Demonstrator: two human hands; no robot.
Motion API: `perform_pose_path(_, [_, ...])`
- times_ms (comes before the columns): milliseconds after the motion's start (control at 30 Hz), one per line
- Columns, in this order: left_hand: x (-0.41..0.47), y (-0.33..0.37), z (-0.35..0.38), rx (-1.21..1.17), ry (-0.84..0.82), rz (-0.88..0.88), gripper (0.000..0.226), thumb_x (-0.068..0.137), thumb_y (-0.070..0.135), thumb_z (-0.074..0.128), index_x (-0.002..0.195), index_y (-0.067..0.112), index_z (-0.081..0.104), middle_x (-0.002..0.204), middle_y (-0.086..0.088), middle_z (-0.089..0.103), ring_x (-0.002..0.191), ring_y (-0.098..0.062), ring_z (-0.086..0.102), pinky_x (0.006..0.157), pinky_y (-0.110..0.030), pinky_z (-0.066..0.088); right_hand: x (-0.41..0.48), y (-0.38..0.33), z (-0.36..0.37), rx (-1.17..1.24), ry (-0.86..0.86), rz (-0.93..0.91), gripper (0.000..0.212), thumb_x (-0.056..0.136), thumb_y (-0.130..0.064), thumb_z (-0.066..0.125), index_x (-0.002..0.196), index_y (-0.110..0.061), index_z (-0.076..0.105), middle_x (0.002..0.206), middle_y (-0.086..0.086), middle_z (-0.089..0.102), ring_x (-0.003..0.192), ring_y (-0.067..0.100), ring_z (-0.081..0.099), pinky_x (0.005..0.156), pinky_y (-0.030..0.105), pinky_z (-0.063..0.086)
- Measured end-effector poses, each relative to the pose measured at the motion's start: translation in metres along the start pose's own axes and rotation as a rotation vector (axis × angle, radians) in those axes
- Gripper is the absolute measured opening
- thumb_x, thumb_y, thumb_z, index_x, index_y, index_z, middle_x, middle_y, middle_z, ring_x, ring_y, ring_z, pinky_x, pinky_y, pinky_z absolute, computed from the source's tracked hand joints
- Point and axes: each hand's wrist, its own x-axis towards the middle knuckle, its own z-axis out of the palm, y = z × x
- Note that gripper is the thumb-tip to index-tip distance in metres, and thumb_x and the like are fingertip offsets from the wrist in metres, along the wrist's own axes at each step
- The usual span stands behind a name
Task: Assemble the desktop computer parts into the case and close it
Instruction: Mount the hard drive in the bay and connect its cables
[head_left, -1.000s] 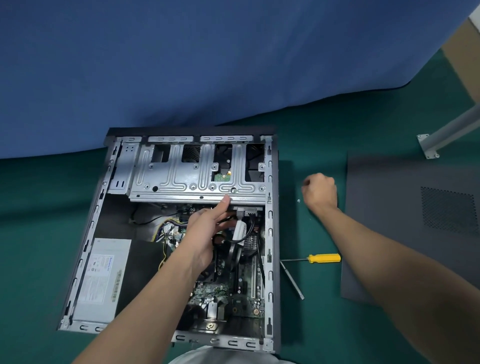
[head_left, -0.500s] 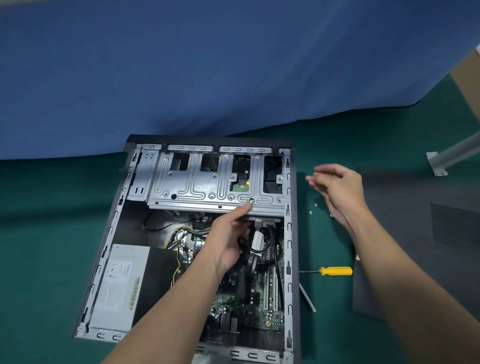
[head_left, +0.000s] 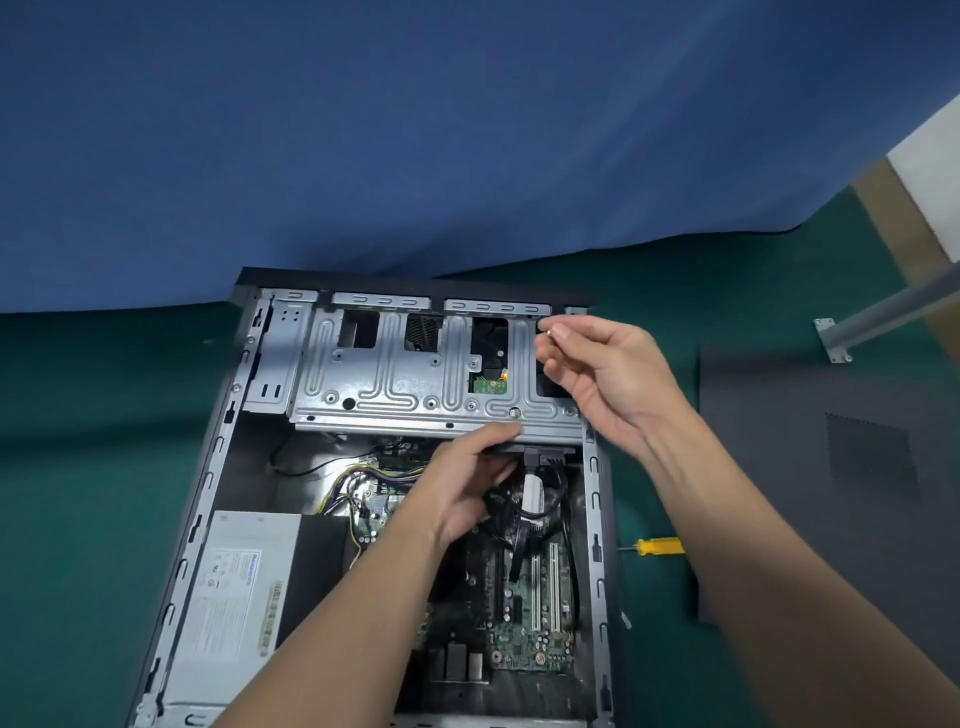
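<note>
Over the drive cage (head_left: 415, 387), my R hand (head_left: 602, 379) now pinches a screw (head_left: 548, 332) fetched off the surface (head_left: 670, 467). L hand (head_left: 467, 483) still grips the drive (head_left: 545, 451) below; screw-in next, prob.

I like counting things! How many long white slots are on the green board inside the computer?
2. One white slot and a second just right of it, side by side on the green board. The black cables and left hand cover some board, so more may hide.
</note>
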Motion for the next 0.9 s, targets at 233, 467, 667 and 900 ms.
perform_pose_path(233, [0.008, -0.002, 0.003, -0.193, -0.122, 0.034, 0.008, 0.083, 0.001, 0.062, 0.087, 0.007, 0.065, 0.092, -0.010, 0.069, 0.085, -0.021, 0.063, 0.101, -0.034, 0.046, 0.018, 0.011, 0.023, -0.259, 0.038, 0.020, 0.012, 0.095, -0.001, 0.053, 0.089, -0.001, 0.063, 0.065, 0.005, 0.066, 0.056, 0.011, 0.059, 0.052, 0.020, 0.047])
perform_pose_path(467, [0.012, -0.004, 0.002, -0.202, -0.067, 0.058, 0.019, 0.080, 0.001, 0.065, 0.099, 0.004, 0.066, 0.104, -0.013, 0.069, 0.093, -0.022, 0.065, 0.092, -0.029, 0.052, 0.034, 0.014, 0.031, -0.519, -0.027, 0.046, 0.012, 0.092, 0.003, 0.054, 0.088, -0.001, 0.065, 0.065, 0.005, 0.062, 0.052, 0.009, 0.054, 0.049, 0.018, 0.044])
perform_pose_path(667, [0.010, -0.004, 0.002, -0.178, -0.024, 0.069, 0.012, 0.080, 0.001, 0.067, 0.091, 0.005, 0.069, 0.096, -0.010, 0.072, 0.083, -0.018, 0.069, 0.069, -0.020, 0.055, 0.044, 0.021, 0.033, -0.667, -0.055, 0.020, 0.010, 0.090, 0.004, 0.058, 0.085, -0.002, 0.062, 0.069, 0.012, 0.068, 0.057, 0.016, 0.064, 0.055, 0.021, 0.052])
perform_pose_path(900, [0.009, -0.003, 0.003, -0.184, -0.021, 0.083, 0.018, 0.080, 0.003, 0.068, 0.098, 0.006, 0.068, 0.100, -0.009, 0.072, 0.087, -0.017, 0.070, 0.072, -0.021, 0.053, 0.054, 0.019, 0.030, -0.936, -0.081, -0.003, 0.015, 0.085, -0.006, 0.068, 0.074, -0.016, 0.071, 0.067, 0.008, 0.071, 0.065, 0.030, 0.068, 0.061, 0.041, 0.055])
